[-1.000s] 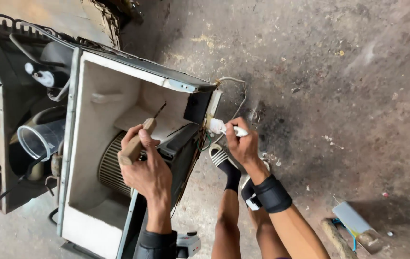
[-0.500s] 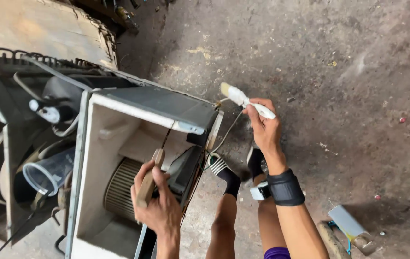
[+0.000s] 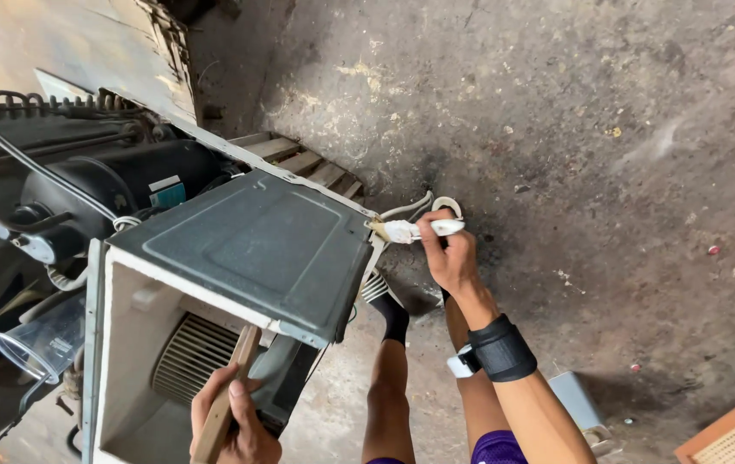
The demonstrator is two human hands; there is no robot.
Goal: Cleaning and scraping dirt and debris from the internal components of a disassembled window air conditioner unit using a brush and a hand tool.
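Observation:
My left hand (image 3: 232, 425) is closed around the wooden handle of a tool (image 3: 228, 395) that reaches up into the white housing (image 3: 122, 344) of an opened air-conditioner unit, beside its round blower wheel (image 3: 191, 352). My right hand (image 3: 447, 253), with a black wristband, pinches a white connector with wires (image 3: 415, 228) just off the right corner of the grey metal top panel (image 3: 251, 245). The tool's tip is hidden under that panel.
A black compressor (image 3: 118, 193) with tubing sits at the left behind the housing. A clear plastic piece (image 3: 41, 339) lies at the lower left. My legs and a sandal stand on the stained concrete floor (image 3: 600, 129). A wooden pallet edge (image 3: 303, 163) shows behind the unit.
The view has tilted so the grey top panel now faces me. My right hand has kept hold of the white connector at the unit's corner. My left hand has slid lower with the tool.

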